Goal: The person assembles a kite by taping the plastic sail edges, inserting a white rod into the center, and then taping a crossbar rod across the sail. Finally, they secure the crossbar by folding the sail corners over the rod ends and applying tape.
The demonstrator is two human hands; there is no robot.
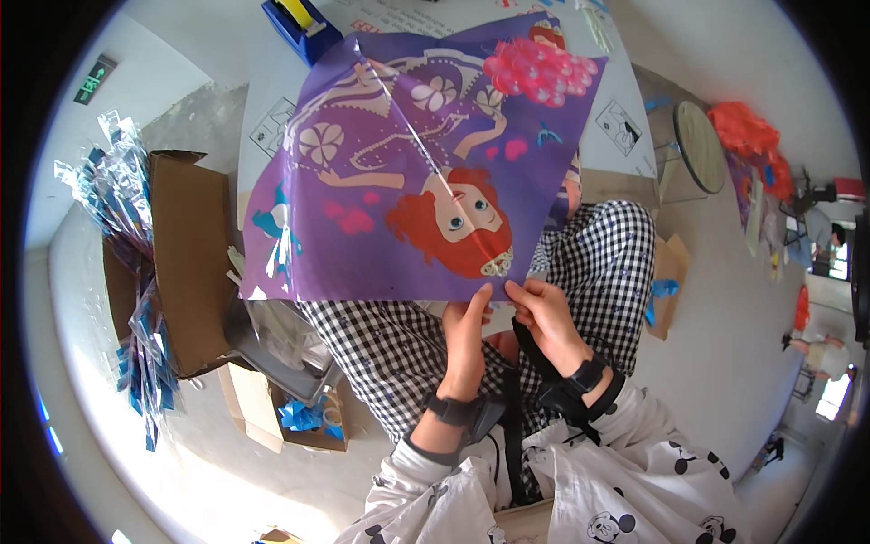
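A thin purple kite sail (353, 236) printed with a red-haired cartoon princess spreads over the table's near side and above my lap, the figure upside down to me. A crease runs down its middle. My left hand (465, 340) pinches the near edge, thumb on top and fingers mostly hidden below. Just beside it, my right hand (546, 319) grips the same edge between thumb and fingers. The two thumbs are a small gap apart, close to the princess's crown.
A blue tape dispenser (304, 32) with yellow tape stands on the white table (625, 109) beyond the sail. To the left are a tall cardboard box (190, 263), shiny bundled packets (118, 190) and an open carton (254, 408). A round stool (698, 150) stands at right.
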